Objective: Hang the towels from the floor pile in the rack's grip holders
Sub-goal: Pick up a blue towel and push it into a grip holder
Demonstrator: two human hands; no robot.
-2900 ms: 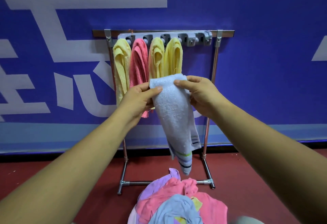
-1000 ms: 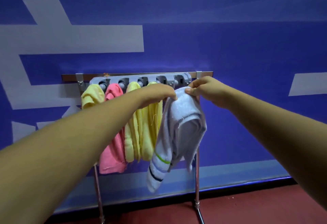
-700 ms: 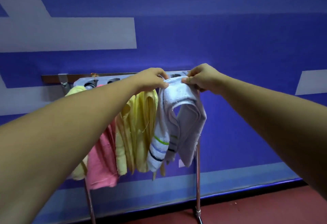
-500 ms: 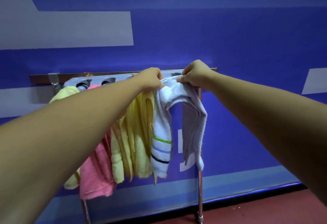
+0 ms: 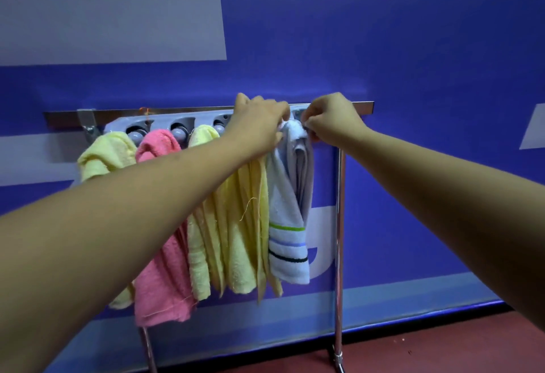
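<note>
The white striped towel (image 5: 287, 243) is hanging narrower than half a second ago, its top bunched against the grip holder strip (image 5: 159, 121) near the right end of the rack (image 5: 339, 225), just beside the yellow towels (image 5: 236, 240). The left hand (image 5: 259, 125) and right hand (image 5: 331, 120) are still pinching that top fold with curled fingers, crowding closer together.

The rack (image 5: 339, 225) is silver with a grey holder strip (image 5: 160, 121), the leftmost towel (image 5: 103, 151) yellow, the next towel (image 5: 165, 269) pink, the two middle towels (image 5: 236, 240) yellow, the last towel (image 5: 287, 249) white — striped green, lilac and black — the wall (image 5: 413, 48) blue with pale grey shapes, the floor (image 5: 442, 349) dark red.
</note>
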